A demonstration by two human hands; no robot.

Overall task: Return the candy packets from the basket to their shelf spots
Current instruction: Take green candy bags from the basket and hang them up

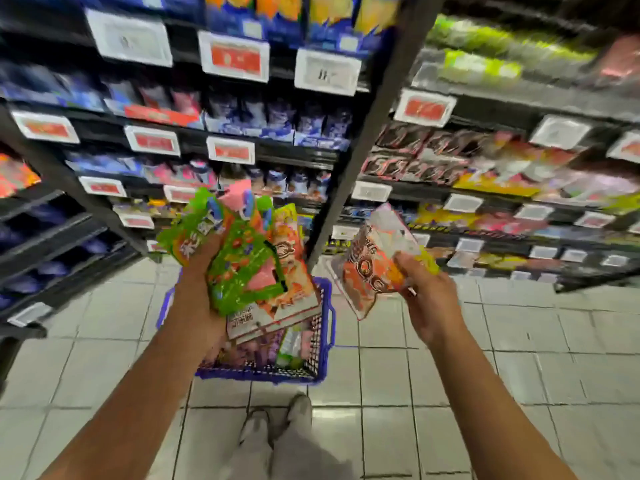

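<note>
- My right hand (429, 299) pinches one orange packet (372, 261) by its lower corner; my left hand (199, 282) grips a fanned bunch of packets (242, 258), green ones in front.
- I judge this the sorting step: the single packet is out and needs its matching shelf row (485, 188), which blur keeps me from picking out.
- The blue basket (323, 327) sits on the floor under my left hand, more packets lying inside.

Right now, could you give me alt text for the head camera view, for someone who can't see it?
A person's left hand holds a bunch of green and orange candy packets above a blue basket on the tiled floor, while the right hand pinches one orange packet. Blurred stocked shelves fill the background.
</note>
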